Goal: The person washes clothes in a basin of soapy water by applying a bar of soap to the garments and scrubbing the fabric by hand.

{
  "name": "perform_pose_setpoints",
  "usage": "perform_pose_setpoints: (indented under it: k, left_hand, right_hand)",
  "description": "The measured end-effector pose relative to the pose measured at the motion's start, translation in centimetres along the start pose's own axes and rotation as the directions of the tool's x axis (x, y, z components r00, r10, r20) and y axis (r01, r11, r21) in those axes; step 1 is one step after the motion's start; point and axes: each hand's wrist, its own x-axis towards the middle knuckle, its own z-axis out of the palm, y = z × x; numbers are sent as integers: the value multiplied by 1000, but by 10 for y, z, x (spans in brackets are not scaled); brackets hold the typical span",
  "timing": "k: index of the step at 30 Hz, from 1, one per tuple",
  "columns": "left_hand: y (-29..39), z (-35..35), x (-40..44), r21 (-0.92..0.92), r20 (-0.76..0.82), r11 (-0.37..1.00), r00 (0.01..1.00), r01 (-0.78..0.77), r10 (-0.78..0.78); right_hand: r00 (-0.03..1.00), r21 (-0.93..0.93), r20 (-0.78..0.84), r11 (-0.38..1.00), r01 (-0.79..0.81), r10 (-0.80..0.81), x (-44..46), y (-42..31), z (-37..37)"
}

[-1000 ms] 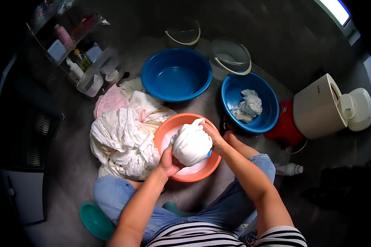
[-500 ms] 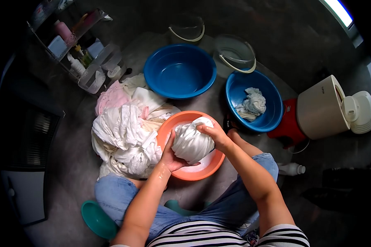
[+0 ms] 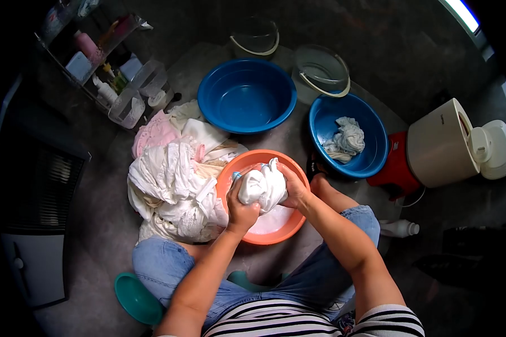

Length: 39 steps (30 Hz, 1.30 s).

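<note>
A bunched white cloth [image 3: 262,188] is gripped between both hands above the orange basin [image 3: 297,220]. My left hand [image 3: 243,209] closes on its left side, thumb toward me. On the right side my right hand [image 3: 291,186] is wrapped round it, with some fingers hidden behind the cloth. Whitish, sudsy water [image 3: 272,220] lies in the basin. A pale blue bit shows at the cloth's far left edge. Just left of the basin is a heap of white laundry [image 3: 171,185], with a pink cloth [image 3: 154,135] at its back.
Two blue basins stand behind: a large basin [image 3: 246,100] and a right-hand basin [image 3: 320,140] holding a wet cloth [image 3: 347,137]. Clear buckets [image 3: 320,67] are beyond. A cream-and-red machine [image 3: 439,143], a white bottle [image 3: 399,228], a green bowl [image 3: 138,297] and a shelf with bottles [image 3: 104,90] surround me.
The white cloth has been turned and squeezed into a smaller, twisted bundle. My left hand has shifted up and right round it; my right hand has moved lower along its side.
</note>
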Motion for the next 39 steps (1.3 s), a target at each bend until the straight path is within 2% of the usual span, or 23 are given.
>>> perform_pose_setpoints:
  k: [1, 4, 6, 7, 10, 11, 13, 15, 16, 17, 18, 19, 22, 24, 25, 28, 29, 30, 32, 33, 35, 37, 39]
  left_hand:
    - [20, -1, 6, 29, 25, 999, 1000, 13, -14]
    - [45, -6, 9, 300, 252, 929, 958, -214, 139]
    - [45, -10, 4, 309, 378, 897, 906, -316, 189]
    - [41, -12, 2, 324, 430, 857, 869, -400, 243]
    - [41, -15, 0, 307, 577, 756, 745, -579, 336]
    - [40, -14, 0, 274, 626, 732, 694, -623, 356]
    - [37, -10, -2, 233, 694, 683, 610, -692, 382]
    - [27, -6, 1, 195, 764, 612, 510, -767, 396]
    - [22, -2, 2, 170, 794, 574, 457, -801, 402]
    - [15, 4, 0, 163, 781, 567, 457, -808, 427]
    - [8, 8, -1, 133, 820, 533, 394, -836, 414]
    - [0, 11, -2, 101, 855, 501, 332, -860, 398]
    - [-10, 21, -5, 56, 928, 399, 195, -915, 318]
    - [-11, 23, 1, 13, 963, 289, 90, -957, 255]
    - [-6, 20, 10, -74, 981, 370, 0, -926, 194]
    - [-18, 3, 27, -238, 900, 288, -99, -927, 425]
    - [-27, -8, 22, -196, 929, 263, -93, -945, 358]
    - [-24, -16, 20, -64, 930, 278, 44, -958, 365]
    - [-16, -32, 12, 191, 876, 322, 309, -927, 370]
    - [-11, -37, 11, 328, 881, 334, 414, -884, 229]
    - [-1, -37, 7, 501, 743, 616, 667, -609, 55]
    - [12, -26, 6, 591, 556, 781, 803, -202, -213]
    - [-19, -15, -1, 333, 336, 910, 871, 246, -359]
  right_hand:
    - [1000, -26, 5, 1000, -4, 4, 2, -2, -2]
    - [995, -29, 77, 998, -58, 61, 7, -7, -6]
    - [976, -56, 179, 992, -113, 121, 11, -6, -9]
    - [997, -123, 61, 992, -34, 42, 7, -1, -1]
    - [974, -30, 69, 976, -216, 218, 19, 4, -10]
    - [965, -106, 69, 964, -245, 253, 28, 5, -13]
    - [981, -327, 101, 937, -122, 163, 33, 7, -17]
    - [953, -129, -49, 944, -304, 300, 39, 5, -17]
    - [975, -288, -105, 932, -220, 197, 35, 2, -6]
    - [986, -443, -144, 885, -142, 86, 30, -1, 4]
    - [986, -588, -162, 806, -72, -30, 28, -2, 11]
    - [978, -642, -199, 762, -84, -60, 29, -3, 11]
    - [968, -883, -187, 459, -92, -166, 24, -7, 22]
    - [990, -840, -119, 539, -56, -82, 22, -11, 18]
    - [996, -818, -81, 574, -42, -43, 20, -15, 15]
    - [998, -602, -25, 797, -57, 52, 2, -24, 17]
    - [992, -596, -18, 796, -110, 123, 6, -23, 9]
    - [997, -607, -14, 792, -65, 70, 13, -17, 2]
    - [986, -540, -160, 841, -40, -56, -1, -16, 24]
    - [975, -537, -181, 844, 12, -129, 1, -13, 21]
    - [939, -543, -212, 832, 116, -270, 13, -7, 10]
    - [880, -668, -206, 719, 194, -429, 21, -4, 8]
    - [826, -736, -205, 639, 224, -525, 22, -3, 12]
